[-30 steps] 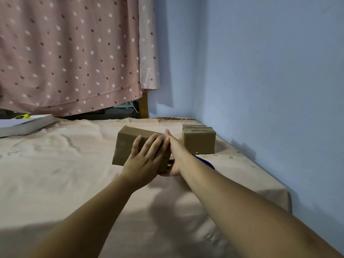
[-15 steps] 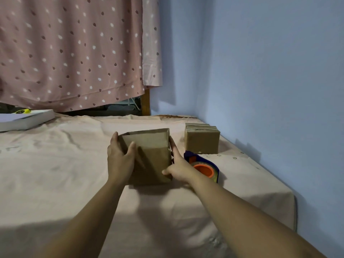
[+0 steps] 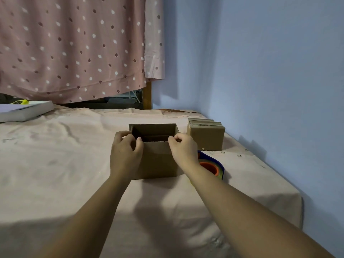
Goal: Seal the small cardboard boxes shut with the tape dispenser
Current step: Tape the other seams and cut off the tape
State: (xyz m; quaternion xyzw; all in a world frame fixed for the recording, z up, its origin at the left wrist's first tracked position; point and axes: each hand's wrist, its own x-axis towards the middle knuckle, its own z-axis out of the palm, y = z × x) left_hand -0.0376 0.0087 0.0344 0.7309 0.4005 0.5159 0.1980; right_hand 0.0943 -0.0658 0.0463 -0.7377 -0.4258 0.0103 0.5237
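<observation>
Half a second ago the open box (image 3: 158, 161) was tipped up between the two hands; now it stands flat on the sheet (image 3: 65, 155) with its mouth upward, and both hands have moved from its sides to its near rim.

The blue wall (image 3: 260, 71) fills the right side, and the spotted pink curtain (image 3: 74, 49) hangs across the far left, its top cut off by the frame. The dark gap under its hem is too dim to read. The sheet covers the whole surface, and its near edge runs out of view.

The open box sits in the middle, its inside shadowed, so I cannot tell whether it holds anything. The left hand (image 3: 126, 155) grips its near left corner with fingers curled over the edge, covering that corner. The right hand (image 3: 183, 150) grips the near right corner the same way. Whether flaps lie under the fingers is hidden.

The closed box (image 3: 206, 138) stands farther off to the right, near the wall and apart from the hands. The tape dispenser (image 3: 212, 165), blue with an orange core, lies just right of the open box, partly hidden behind the right wrist.

At the far left lies a white book (image 3: 26, 110), cut off by the frame, with a small yellow thing (image 3: 20, 102) on top, too small to identify.
</observation>
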